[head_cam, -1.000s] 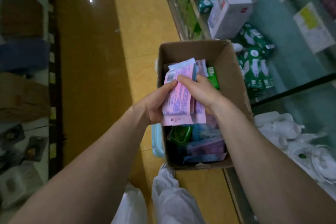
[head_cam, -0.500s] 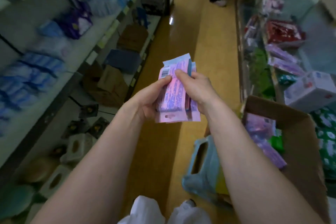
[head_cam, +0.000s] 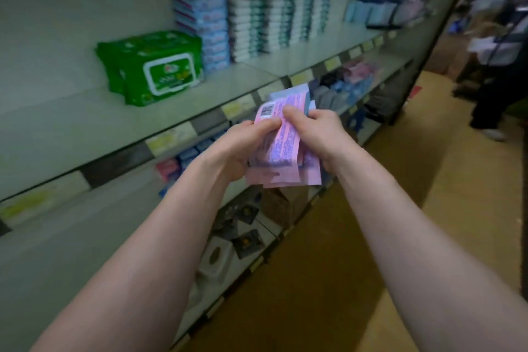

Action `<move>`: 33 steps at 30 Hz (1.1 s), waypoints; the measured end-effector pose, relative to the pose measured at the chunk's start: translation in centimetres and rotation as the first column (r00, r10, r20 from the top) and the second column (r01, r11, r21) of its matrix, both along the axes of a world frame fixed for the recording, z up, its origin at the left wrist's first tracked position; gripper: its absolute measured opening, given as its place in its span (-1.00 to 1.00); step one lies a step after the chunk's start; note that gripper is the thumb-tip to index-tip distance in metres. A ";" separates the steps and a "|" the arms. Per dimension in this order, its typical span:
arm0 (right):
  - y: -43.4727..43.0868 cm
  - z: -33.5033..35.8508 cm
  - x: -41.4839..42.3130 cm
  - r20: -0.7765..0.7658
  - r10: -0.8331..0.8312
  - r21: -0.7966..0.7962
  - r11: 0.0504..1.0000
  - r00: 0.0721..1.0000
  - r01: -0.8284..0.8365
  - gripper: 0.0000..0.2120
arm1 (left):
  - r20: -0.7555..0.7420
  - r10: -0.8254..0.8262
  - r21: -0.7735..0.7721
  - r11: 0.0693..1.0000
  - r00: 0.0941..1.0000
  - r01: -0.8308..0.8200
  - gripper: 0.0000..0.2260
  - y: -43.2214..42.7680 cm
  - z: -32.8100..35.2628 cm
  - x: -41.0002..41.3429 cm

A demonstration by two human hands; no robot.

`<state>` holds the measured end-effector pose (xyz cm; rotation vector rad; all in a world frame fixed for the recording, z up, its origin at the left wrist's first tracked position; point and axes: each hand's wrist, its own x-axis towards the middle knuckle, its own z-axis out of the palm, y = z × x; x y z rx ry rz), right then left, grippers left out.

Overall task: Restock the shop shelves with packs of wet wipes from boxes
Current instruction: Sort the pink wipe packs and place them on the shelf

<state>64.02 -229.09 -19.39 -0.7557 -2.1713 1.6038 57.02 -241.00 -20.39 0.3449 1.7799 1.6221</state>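
Since half a second ago the view has swung left from the aisle to face the shelving, and the cardboard box no longer shows. The bundle of wipes packs (head_cam: pixel 283 148) has stayed between both hands and now sits in front of the edge of the middle shelf (head_cam: pixel 108 126), above the floor (head_cam: pixel 428 208).

The left hand (head_cam: pixel 238 148) grips the bundle's left side, fingers curled behind it and thumb pressed on the front pack. The right hand (head_cam: pixel 317 131) grips the right side, thumb on the front near the barcode and fingers wrapped behind. The front pack is pink; a blue pack shows behind it at the top.

On the middle shelf:
- a large green pack (head_cam: pixel 151 66) lies to the left, tilted toward the camera;
- a stack of blue-and-white packs (head_cam: pixel 204 28) stands just beside it on the right;
- stacks of white-and-green packs (head_cam: pixel 274 20) follow further right.

Price labels (head_cam: pixel 171 138) run along the shelf edge. The shelf below holds small coloured packs, blurred. A brown box (head_cam: pixel 281 206) sits lower still, under the bundle. A person (head_cam: pixel 497 66) stands at the far end of the aisle, blurred.
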 end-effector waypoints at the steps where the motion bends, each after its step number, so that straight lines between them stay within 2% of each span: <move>1: -1.0 0.5 -1.5 -0.007 0.029 0.007 1.000 1.000 -0.029 -0.72 | 0.006 0.045 0.006 0.999 0.999 -0.045 -0.70 -1.3 0.5 -0.9; 4: -3.5 1.8 -5.6 -0.024 0.087 0.053 0.995 0.996 -0.086 -0.65 | 0.033 0.121 0.088 0.988 0.992 -0.124 -0.81 -4.3 2.2 -3.2; 6: -5.1 2.6 -8.1 -0.050 0.133 0.069 0.989 0.990 -0.130 -0.66 | 0.003 0.159 0.123 0.980 0.987 -0.158 -0.83 -6.0 3.1 -4.7; 9: -7.3 3.7 -11.4 -0.076 0.223 0.044 0.975 0.972 -0.220 -0.64 | -0.030 0.311 0.135 0.943 0.950 -0.304 -0.81 -8.5 4.4 -6.8; 11: -8.6 4.3 -13.4 -0.099 0.292 0.030 0.956 0.951 -0.290 -0.68 | -0.113 0.373 0.096 0.927 0.921 -0.364 -0.87 -9.9 5.1 -8.0; 13: -9.4 4.7 -15.3 -0.060 0.365 0.107 0.928 0.929 -0.357 -0.68 | -0.231 0.403 0.063 0.914 0.885 -0.400 -0.96 -10.8 5.5 -9.0; 15: -10.0 5.0 -17.1 -0.029 0.436 0.165 0.890 0.900 -0.426 -0.68 | -0.281 0.415 0.043 0.906 0.865 -0.420 -0.98 -11.6 6.0 -9.8; 19: -10.9 5.3 -20.7 -0.008 0.570 0.185 0.808 0.822 -0.559 -0.69 | -0.237 0.430 -0.068 0.887 0.871 -0.457 -0.78 -12.5 5.9 -11.8; 22: -11.7 5.5 -23.0 0.007 0.670 0.189 0.728 0.742 -0.659 -0.68 | -0.113 0.490 0.063 0.872 0.864 -0.486 -0.75 -12.9 5.9 -12.8; 25: -12.4 5.6 -24.4 0.022 0.758 0.202 0.635 0.652 -0.745 -0.63 | -0.058 0.562 0.131 0.824 0.825 -0.551 -0.66 -13.5 5.0 -13.5; 30: -14.1 5.6 -25.4 0.068 0.834 0.216 0.523 0.547 -0.824 -0.58 | -0.119 0.646 0.109 0.763 0.754 -0.637 -0.70 -14.0 4.0 -14.2; 33: -15.0 5.7 -25.8 0.015 0.859 0.211 0.497 0.511 -0.842 -0.61 | -0.122 0.675 0.161 0.737 0.728 -0.657 -0.72 -14.3 3.6 -14.6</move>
